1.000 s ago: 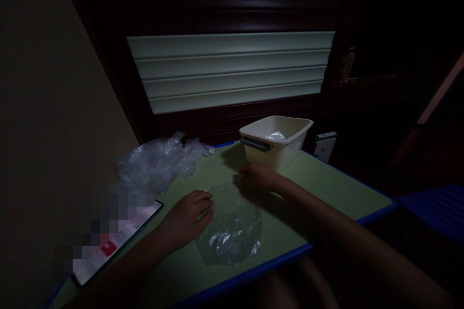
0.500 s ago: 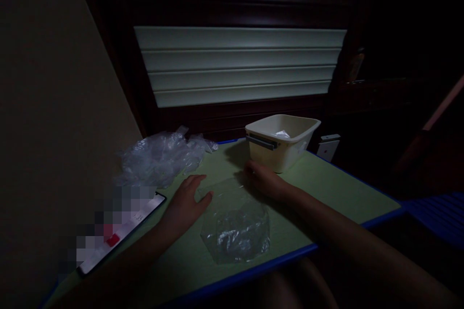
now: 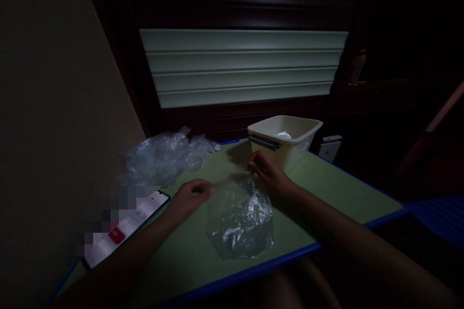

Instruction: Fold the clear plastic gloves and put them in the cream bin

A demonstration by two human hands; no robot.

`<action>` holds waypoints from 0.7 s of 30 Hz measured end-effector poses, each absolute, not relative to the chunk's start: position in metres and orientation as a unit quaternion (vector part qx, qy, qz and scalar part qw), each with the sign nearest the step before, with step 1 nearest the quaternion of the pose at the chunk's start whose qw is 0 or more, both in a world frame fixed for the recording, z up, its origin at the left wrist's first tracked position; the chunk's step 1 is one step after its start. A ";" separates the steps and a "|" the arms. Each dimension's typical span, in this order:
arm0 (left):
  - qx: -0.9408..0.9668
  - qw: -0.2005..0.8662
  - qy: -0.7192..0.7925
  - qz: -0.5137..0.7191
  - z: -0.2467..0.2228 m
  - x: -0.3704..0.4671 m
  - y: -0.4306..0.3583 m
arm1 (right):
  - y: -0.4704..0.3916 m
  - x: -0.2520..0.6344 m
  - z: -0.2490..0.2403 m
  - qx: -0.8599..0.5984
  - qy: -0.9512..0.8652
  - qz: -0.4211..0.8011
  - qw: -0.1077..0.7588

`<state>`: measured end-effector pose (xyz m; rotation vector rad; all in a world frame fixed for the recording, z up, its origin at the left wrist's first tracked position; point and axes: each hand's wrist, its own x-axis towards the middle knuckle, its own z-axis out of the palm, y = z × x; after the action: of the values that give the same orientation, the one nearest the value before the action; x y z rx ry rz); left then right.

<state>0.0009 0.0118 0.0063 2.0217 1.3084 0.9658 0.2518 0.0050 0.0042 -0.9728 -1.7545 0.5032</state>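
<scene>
A clear plastic bag (image 3: 244, 227) lies on the green table (image 3: 181, 260) in front of me, its far edge raised between my hands. My left hand (image 3: 192, 196) is closed in a pinch at the bag's upper left corner. At the upper right, my right hand (image 3: 266, 169) pinches the bag's other end, just in front of the cream bin. The bag is crinkled and see-through; nothing can be made out inside it.
A pile of clear plastic bags (image 3: 166, 157) sits at the back left. Near it lies a phone (image 3: 126, 227) with a lit screen. The cream bin (image 3: 282, 140) with a grey handle holds some plastic. A blue slatted surface (image 3: 435, 217) is at the right.
My left hand has closed its fingers on the bag's edge. My right hand has risen slightly, and the bag's far side is now lifted and more crumpled.
</scene>
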 end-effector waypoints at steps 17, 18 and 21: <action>0.765 0.287 0.466 0.339 0.009 -0.004 0.018 | 0.014 0.262 -0.007 -0.453 -0.662 0.431 0.413; 0.770 0.287 0.461 0.334 0.010 -0.005 0.018 | 0.014 0.262 -0.007 -0.456 -0.664 0.428 0.411; 0.788 0.286 0.444 0.317 0.013 -0.008 0.018 | 0.015 0.262 -0.007 -0.460 -0.673 0.414 0.406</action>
<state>-0.0077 0.0175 0.0130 2.1054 1.1854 0.8481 0.2625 0.0148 -0.0071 -1.1609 -1.6972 1.0445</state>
